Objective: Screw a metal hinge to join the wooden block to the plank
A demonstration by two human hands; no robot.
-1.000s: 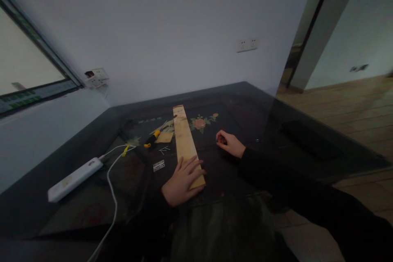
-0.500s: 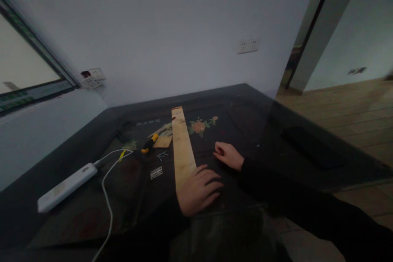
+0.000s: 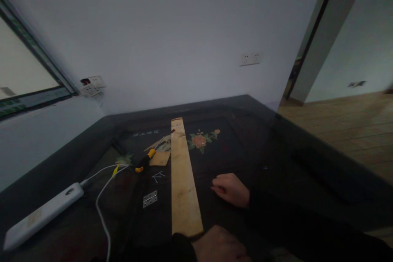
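A long wooden board [image 3: 182, 180] lies lengthwise on the dark table [image 3: 245, 143]. My left hand [image 3: 219, 245] is low at the bottom edge, just beyond the board's near end; its fingers are mostly cut off by the frame. To the right of the board my right hand [image 3: 231, 189] rests closed, fingers curled inward, and whatever they may hold is hidden. Left of the board lie a metal hinge [image 3: 150, 199], several screws [image 3: 158, 176] and a yellow-and-black screwdriver [image 3: 145, 160]. A small square wooden piece [image 3: 160, 158] sits beside the screwdriver.
A white power strip [image 3: 44, 215] with a white cable [image 3: 102, 217] occupies the table's left side. Against the back edge rises a wall [image 3: 172, 41] with a socket plate [image 3: 250, 59]. A dark flat object [image 3: 325, 176] lies at the right.
My left hand has come off the board and moved right and toward me. My right hand stays closed and appears lower in the picture. The view has tilted upward.
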